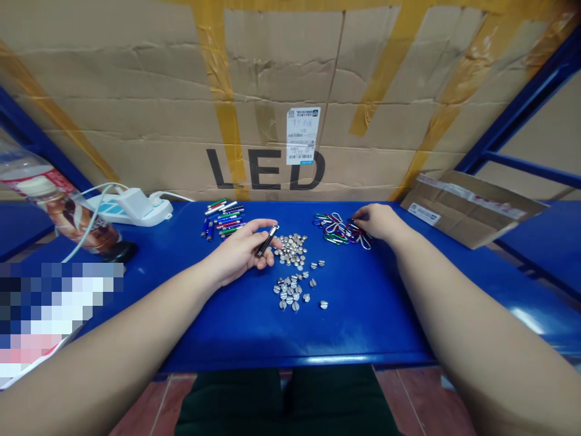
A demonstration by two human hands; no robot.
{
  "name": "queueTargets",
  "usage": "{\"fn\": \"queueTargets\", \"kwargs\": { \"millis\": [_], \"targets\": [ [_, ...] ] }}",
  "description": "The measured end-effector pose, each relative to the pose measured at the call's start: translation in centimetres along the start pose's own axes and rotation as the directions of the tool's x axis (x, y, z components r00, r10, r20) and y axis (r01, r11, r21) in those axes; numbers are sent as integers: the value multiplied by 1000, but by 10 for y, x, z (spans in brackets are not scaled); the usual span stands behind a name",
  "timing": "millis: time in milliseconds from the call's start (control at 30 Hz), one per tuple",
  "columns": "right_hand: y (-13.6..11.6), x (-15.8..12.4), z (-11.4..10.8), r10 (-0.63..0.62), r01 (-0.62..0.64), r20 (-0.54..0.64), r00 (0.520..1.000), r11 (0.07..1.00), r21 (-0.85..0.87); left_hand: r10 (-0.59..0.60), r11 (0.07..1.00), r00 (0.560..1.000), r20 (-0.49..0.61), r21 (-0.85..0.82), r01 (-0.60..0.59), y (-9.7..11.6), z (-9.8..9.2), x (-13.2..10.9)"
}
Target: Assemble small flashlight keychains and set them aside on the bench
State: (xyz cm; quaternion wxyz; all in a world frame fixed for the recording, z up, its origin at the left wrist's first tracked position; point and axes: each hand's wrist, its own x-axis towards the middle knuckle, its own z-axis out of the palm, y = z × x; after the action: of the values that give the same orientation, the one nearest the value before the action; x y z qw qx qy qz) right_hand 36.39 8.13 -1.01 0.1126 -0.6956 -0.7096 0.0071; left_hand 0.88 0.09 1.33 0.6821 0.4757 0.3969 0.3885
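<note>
My left hand (247, 251) holds a small black metal tube (266, 241) with a silver end, tilted between thumb and fingers. Under and beside that hand lies a heap of small round silver button cells (293, 248). Nearer to me several slotted silver caps (289, 290) are scattered. My right hand (374, 221) reaches into a pile of coloured carabiners (333, 229), its fingers pinched at the pile's right side; what they grip is too small to make out. Behind the left hand is a pile of coloured metal tubes (224, 217).
A large cardboard box (172, 121) with LED print stands along the back of the blue table (363, 321). At the left are a white power strip (131, 209) with a plugged-in charger and a tilted drink bottle (82, 218). A smaller carton (472, 206) leans at the right.
</note>
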Motion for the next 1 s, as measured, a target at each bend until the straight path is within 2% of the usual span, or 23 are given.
{"fn": "queueTargets", "kwargs": {
  "millis": [167, 233, 267, 300, 333, 367, 400, 433, 500, 567, 700, 867, 1000],
  "targets": [
    [-4, -6, -9, 84, -81, -45, 995, 995, 62, 41, 997, 999, 23, 59, -42, -3, -3, 2],
    [-9, -11, -13, 131, -104, -89, 987, 960, 259, 50, 996, 998, 42, 67, -53, -5, -4, 3],
    [-13, -14, -15, 154, -98, -98, 983, 898, 428, 52, 996, 997, 52, 68, -56, -7, -5, 4],
    [-19, -18, -16, 169, -78, -87, 982, 778, 624, 52, 996, 997, 63, 69, -57, -8, -6, 5],
    [-26, -22, -18, 155, -46, -63, 986, 616, 786, 49, 996, 996, 75, 72, -54, -9, -6, 5],
    [-34, -26, -19, 118, -29, -29, 993, 460, 888, 44, 996, 995, 85, 76, -51, -10, -6, 5],
    [-43, -30, -19, 65, -34, 12, 998, 342, 939, 36, 996, 995, 96, 81, -44, -10, -6, 5],
    [-52, -35, -20, 8, -44, 43, 999, 267, 963, 27, 996, 994, 108, 87, -36, -10, -5, 5],
    [-73, -43, -20, -98, -57, 80, 992, 219, 974, 13, 996, 991, 130, 91, -25, -9, -3, 3],
    [-94, -51, -19, -177, -10, 49, 983, 215, 977, -3, 997, 988, 154, 72, -8, -8, 0, 1],
    [-125, -64, -15, -250, 26, -10, 968, 62, 998, -19, 1000, 975, 223, 1, 19, -9, 5, -4],
    [-140, -71, -8, -239, -36, 30, 971, -21, 999, 48, 993, 943, 329, 85, -80, -15, 5, -3],
    [-141, -73, -6, -245, -43, 23, 969, -78, 996, 77, 980, 944, 322, 151, -131, -18, 3, -1]
  ]
}}
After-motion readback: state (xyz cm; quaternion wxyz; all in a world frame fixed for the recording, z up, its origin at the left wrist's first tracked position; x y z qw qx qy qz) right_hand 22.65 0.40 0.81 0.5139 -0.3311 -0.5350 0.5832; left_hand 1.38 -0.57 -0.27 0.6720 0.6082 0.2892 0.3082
